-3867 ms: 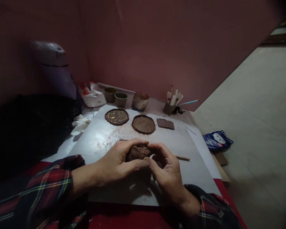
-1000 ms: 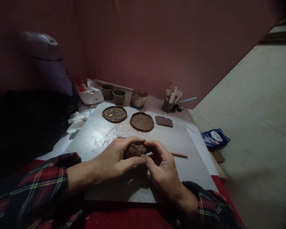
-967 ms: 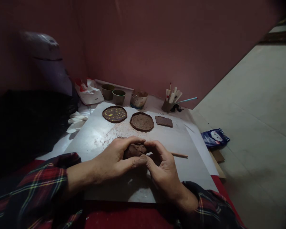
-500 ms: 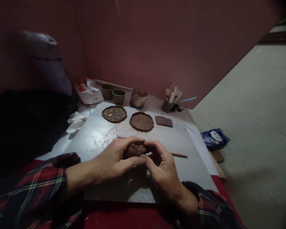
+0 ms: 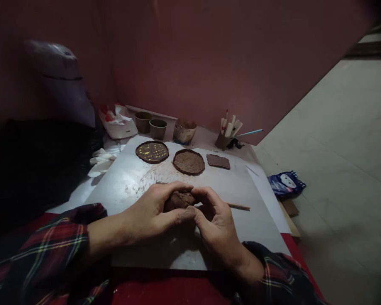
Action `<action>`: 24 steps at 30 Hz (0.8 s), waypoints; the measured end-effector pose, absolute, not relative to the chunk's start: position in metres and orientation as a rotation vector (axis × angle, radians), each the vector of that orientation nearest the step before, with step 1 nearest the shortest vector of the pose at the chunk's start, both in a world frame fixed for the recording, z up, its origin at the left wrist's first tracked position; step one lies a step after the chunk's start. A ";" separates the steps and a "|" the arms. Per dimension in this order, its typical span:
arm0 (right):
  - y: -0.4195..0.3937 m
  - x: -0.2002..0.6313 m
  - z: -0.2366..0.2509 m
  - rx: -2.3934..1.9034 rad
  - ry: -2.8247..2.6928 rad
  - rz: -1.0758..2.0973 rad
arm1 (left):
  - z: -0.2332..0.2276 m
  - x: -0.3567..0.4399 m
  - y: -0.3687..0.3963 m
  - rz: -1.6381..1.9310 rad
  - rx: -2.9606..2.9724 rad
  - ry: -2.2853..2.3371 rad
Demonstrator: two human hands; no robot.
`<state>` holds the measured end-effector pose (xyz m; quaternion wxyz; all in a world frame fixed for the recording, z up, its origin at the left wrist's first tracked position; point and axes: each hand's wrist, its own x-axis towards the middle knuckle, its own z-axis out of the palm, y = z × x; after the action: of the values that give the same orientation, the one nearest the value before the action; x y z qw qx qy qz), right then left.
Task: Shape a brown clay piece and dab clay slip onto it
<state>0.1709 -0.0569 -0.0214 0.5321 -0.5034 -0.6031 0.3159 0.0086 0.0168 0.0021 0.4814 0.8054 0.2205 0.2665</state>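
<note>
A lump of brown clay point(image 5: 180, 200) is held between my two hands, above the front part of the white board. My left hand point(image 5: 157, 209) wraps round it with the thumb along the near side. From the right, my right hand point(image 5: 218, 224) closes in, its fingertips and thumb pressing the lump's right end. Both thumbs meet at the front, and clay is smeared on the left one. Behind the right hand a thin wooden stick point(image 5: 239, 206) lies on the board, partly hidden. The underside of the lump is out of sight.
On the white board point(image 5: 254, 228) lie a round brown clay disc with yellow dots point(image 5: 152, 151), a plain round disc point(image 5: 189, 162) and a small rectangular slab point(image 5: 218, 161). Behind stand cups point(image 5: 158, 129) and a holder of sticks point(image 5: 222, 140). White gloves point(image 5: 101, 163) lie left; a blue packet point(image 5: 285, 184) right.
</note>
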 end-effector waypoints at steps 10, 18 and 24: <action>-0.058 0.170 -0.020 -1.201 -1.400 0.682 | 0.003 0.011 0.015 0.621 1.804 0.537; -0.062 0.168 -0.020 -1.294 -1.290 0.612 | 0.001 0.010 0.015 0.654 1.697 0.611; -0.060 0.169 -0.022 -1.292 -1.303 0.597 | 0.004 0.012 0.019 0.711 1.855 0.553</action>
<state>0.1690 -0.0602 -0.0219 0.5694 -0.5504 -0.5550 0.2545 0.0124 0.0185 0.0035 0.5141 0.7716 0.2301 0.2956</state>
